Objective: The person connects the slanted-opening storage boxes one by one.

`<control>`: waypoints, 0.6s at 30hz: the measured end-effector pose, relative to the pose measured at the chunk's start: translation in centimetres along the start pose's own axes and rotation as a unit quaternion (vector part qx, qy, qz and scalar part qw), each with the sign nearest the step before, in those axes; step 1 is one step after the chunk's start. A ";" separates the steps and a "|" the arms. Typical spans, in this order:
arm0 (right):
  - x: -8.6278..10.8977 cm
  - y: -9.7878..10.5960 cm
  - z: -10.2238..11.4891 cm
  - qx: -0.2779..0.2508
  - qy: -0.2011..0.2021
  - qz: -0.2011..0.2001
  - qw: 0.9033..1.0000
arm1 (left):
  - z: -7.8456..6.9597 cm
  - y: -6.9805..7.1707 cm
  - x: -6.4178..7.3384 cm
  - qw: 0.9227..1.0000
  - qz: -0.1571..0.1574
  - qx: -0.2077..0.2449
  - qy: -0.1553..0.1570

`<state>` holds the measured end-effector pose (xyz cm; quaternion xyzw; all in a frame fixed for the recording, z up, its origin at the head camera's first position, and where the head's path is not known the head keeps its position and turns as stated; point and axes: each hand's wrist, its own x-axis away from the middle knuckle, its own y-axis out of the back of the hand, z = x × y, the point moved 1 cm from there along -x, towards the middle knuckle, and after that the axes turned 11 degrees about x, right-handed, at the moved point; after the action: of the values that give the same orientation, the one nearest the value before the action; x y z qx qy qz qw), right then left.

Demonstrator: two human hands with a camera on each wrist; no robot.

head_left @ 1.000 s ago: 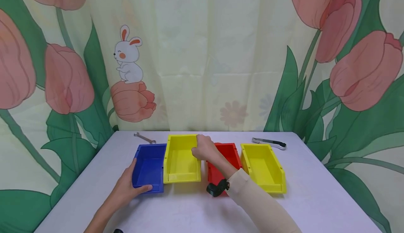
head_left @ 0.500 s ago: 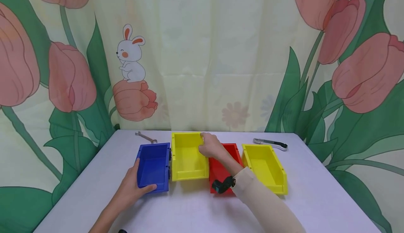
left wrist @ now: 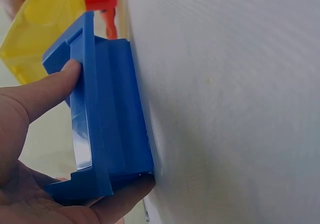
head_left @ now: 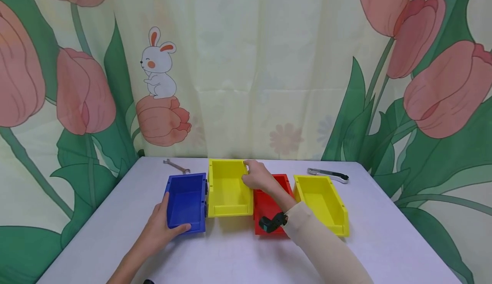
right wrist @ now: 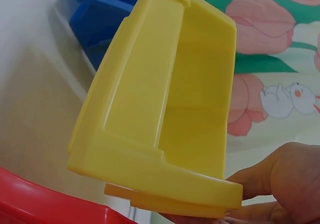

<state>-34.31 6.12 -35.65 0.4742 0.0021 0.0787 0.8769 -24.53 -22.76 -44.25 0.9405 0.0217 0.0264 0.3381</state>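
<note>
Hold the yellow bin [head_left: 229, 185] level, right grip [head_left: 258, 176] clamped on it, while the left grip [head_left: 159, 226], leftward, clasps the blue bin [head_left: 186, 200] steady.

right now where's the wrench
In the head view, the wrench lies on the left side of the table, near its far edge, just beyond the blue bin.
</note>
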 end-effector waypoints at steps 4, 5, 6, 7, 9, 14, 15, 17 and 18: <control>-0.1 -0.1 0.1 0.002 -0.002 0.000 1.000 | 0.0 0.1 0.0 1.000 0.001 0.001 -0.002; -0.1 -0.1 0.0 0.002 0.000 0.000 1.000 | 0.0 0.1 0.0 1.000 0.002 0.001 -0.001; -0.1 -0.1 0.0 0.002 0.002 0.001 1.000 | 0.0 0.1 0.0 1.000 0.002 0.001 -0.001; 0.0 -0.1 0.0 0.002 0.003 0.001 1.000 | -0.1 0.1 0.0 1.000 0.002 0.001 -0.002; 0.0 -0.1 0.1 0.001 0.005 0.003 1.000 | -0.1 0.2 0.0 1.000 0.002 0.000 -0.001; 0.0 -0.1 0.3 -0.004 0.003 0.009 1.000 | -0.1 0.1 0.1 1.000 0.000 0.000 -0.004; 0.0 -0.1 0.3 -0.005 0.003 0.010 1.000 | -0.1 0.1 0.1 1.000 0.000 0.000 -0.005; 0.1 -0.1 0.4 -0.008 0.003 0.012 1.000 | -0.1 0.1 0.1 1.000 0.000 0.000 -0.005; 0.1 -0.1 0.4 -0.009 0.004 0.012 1.000 | -0.2 0.1 0.1 1.000 0.000 0.000 -0.004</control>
<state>-34.20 5.73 -35.44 0.4663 -0.0008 0.0907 0.8799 -24.43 -22.74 -44.04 0.9406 0.0205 0.0222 0.3382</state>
